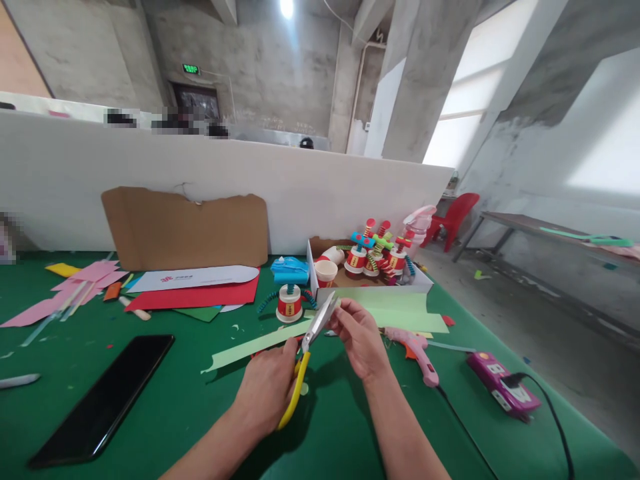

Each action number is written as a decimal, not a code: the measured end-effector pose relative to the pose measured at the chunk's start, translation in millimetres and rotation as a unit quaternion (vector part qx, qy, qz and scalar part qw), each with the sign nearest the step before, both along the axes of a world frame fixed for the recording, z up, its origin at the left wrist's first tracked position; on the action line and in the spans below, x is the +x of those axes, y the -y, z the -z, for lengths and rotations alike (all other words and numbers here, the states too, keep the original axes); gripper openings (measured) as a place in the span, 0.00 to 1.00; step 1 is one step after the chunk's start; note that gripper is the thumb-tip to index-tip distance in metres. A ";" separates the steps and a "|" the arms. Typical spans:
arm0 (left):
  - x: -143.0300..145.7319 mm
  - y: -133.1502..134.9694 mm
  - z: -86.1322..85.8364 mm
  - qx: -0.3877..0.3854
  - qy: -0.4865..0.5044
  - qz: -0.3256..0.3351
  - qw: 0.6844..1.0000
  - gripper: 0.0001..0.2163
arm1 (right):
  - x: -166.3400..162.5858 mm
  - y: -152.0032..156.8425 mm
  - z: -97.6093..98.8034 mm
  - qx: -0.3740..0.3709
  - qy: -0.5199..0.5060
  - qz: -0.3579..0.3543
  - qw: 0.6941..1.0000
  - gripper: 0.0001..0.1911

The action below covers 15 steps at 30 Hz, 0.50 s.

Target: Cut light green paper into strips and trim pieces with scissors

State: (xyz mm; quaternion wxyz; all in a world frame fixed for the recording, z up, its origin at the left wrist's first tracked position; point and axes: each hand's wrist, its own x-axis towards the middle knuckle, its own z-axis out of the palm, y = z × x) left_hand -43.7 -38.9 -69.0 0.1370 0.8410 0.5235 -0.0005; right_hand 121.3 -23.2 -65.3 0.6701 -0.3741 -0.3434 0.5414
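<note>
My left hand [267, 383] is wrapped round the yellow-handled scissors [299, 393], whose blades point up and away to the right. My right hand [361, 341] is closed in a pinch beside the blade tips; whatever lies between its fingertips is too small to make out. A long pale green paper strip [250, 350] stretches leftward from behind the blades. Just beyond the scissors stands a paper-cup figure [290, 305] with a red label, dark green coiled arms and a blue top [290, 270]. Behind my right hand lies a pale green paper sheet [400, 308].
A white box [373, 288] holds several similar cup figures. Right of my hands lie a pink glue gun [415, 350] and a purple power block [503, 387] with cables. A black tablet [105, 400], coloured papers [195, 293] and a cardboard sheet [187, 230] are on the left.
</note>
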 end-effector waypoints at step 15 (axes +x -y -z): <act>-0.3 0.5 -1.5 0.001 0.011 0.004 1.000 0.11 | 0.6 1.8 -1.8 0.006 0.008 0.000 1.000 0.14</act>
